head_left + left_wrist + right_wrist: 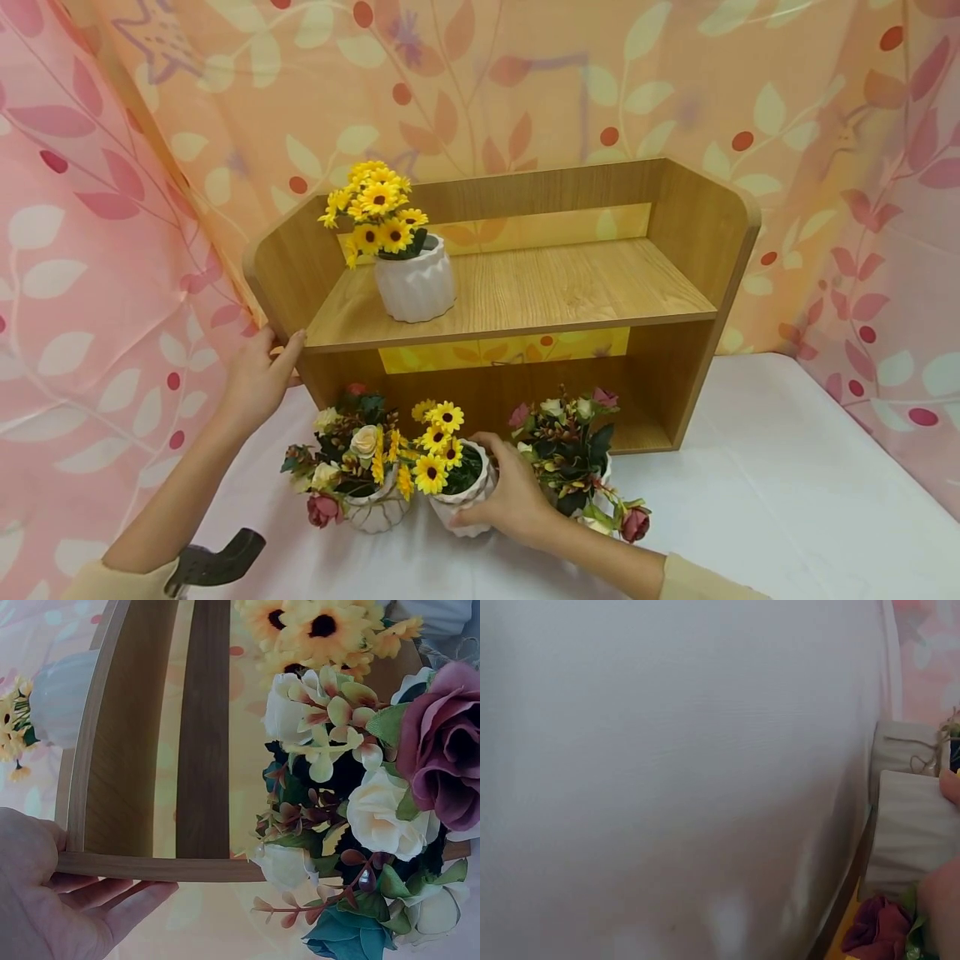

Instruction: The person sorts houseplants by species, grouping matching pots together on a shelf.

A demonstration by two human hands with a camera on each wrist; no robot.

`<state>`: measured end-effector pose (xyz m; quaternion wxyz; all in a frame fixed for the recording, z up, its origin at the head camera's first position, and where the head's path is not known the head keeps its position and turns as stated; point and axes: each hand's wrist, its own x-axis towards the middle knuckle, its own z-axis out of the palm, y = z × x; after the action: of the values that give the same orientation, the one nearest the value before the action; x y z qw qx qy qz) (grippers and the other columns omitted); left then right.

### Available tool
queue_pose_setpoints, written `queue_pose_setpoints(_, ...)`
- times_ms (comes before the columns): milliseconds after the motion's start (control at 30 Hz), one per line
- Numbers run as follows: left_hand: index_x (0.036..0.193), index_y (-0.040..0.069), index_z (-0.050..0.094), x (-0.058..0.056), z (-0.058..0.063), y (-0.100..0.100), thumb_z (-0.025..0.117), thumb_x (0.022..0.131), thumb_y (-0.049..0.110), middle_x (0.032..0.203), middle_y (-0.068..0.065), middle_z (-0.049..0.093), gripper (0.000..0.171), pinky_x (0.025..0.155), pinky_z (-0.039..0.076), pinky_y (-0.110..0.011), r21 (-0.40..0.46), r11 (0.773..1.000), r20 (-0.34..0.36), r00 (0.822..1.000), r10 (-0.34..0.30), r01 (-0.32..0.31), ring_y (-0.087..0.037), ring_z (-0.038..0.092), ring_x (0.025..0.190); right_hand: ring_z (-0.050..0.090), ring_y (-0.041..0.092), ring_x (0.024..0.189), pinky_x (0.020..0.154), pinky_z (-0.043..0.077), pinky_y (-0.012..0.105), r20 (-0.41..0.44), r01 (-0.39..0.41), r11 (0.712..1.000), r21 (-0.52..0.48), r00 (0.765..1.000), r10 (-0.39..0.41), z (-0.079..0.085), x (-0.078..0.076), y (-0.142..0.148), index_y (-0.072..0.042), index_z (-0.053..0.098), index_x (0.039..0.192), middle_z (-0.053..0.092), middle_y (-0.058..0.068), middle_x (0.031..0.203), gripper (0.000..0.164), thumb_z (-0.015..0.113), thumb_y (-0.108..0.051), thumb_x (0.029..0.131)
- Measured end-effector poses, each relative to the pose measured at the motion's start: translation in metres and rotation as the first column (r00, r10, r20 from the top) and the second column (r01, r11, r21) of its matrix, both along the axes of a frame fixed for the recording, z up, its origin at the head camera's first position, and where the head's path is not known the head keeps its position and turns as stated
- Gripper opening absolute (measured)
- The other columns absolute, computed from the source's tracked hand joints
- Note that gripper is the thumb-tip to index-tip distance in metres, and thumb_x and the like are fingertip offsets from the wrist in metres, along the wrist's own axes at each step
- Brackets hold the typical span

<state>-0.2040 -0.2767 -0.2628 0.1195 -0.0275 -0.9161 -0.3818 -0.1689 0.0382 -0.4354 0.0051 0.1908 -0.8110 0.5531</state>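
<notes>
My right hand [517, 500] grips a white ribbed pot [471, 492] of yellow sunflowers [433, 450], thumb in front and fingers at its far side. The pot is at the front of a two-tier wooden shelf [525, 287]. In the right wrist view, the pot [911, 832] and part of the hand [941, 900] show at the right edge. My left hand [258, 375] holds the shelf's left side panel. The left wrist view has that hand [45, 892] with its fingers along the panel's outer face. Another sunflower pot [416, 283] stands on the upper tier, at the left.
A white pot of mixed roses [378, 504] stands left of the held pot, and another rose arrangement [570, 458] is on its right. A black curved object [221, 560] appears by the left sleeve. White cloth [787, 500] covers the table; patterned fabric [480, 83] hangs behind.
</notes>
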Motion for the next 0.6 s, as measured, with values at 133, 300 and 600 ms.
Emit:
queue_pose_setpoints(133,0.153,-0.016,0.033,0.0,0.001,0.001,0.038,0.114,0.041,0.149,-0.04,0.048,0.069,0.085,0.063,-0.044,-0.006,1.0,-0.003,1.0,0.002,-0.002,-0.059,0.053,0.133,0.06,0.033,0.125,0.106,0.05,0.059,0.006,-0.022,1.0,-0.014,1.0,0.022,0.007,0.001,0.0,-0.008,0.056,0.142,0.065,0.009,0.132,0.096,0.105,-0.018,0.06)
queue_pose_setpoints(300,0.154,-0.016,0.032,0.0,0.002,0.001,0.038,0.114,0.04,0.149,-0.04,0.047,0.069,0.085,0.062,-0.043,0.005,1.0,-0.001,1.0,-0.005,0.005,-0.059,0.052,0.134,0.062,0.035,0.128,0.111,0.049,0.059,0.012,-0.05,0.998,-0.037,0.999,0.051,0.018,0.004,0.001,-0.008,0.056,0.143,0.067,0.009,0.136,0.095,0.103,-0.014,0.061)
queue_pose_setpoints(600,0.154,-0.015,0.033,0.0,0.001,0.0,0.038,0.114,0.042,0.149,-0.04,0.048,0.069,0.089,0.06,-0.049,-0.015,1.0,0.004,1.0,0.0,0.0,-0.058,0.054,0.133,0.062,0.037,0.127,0.11,0.05,0.059,0.032,-0.067,0.997,-0.031,0.997,0.068,0.037,0.011,0.003,-0.008,0.056,0.142,0.066,0.012,0.137,0.092,0.101,-0.009,0.062)
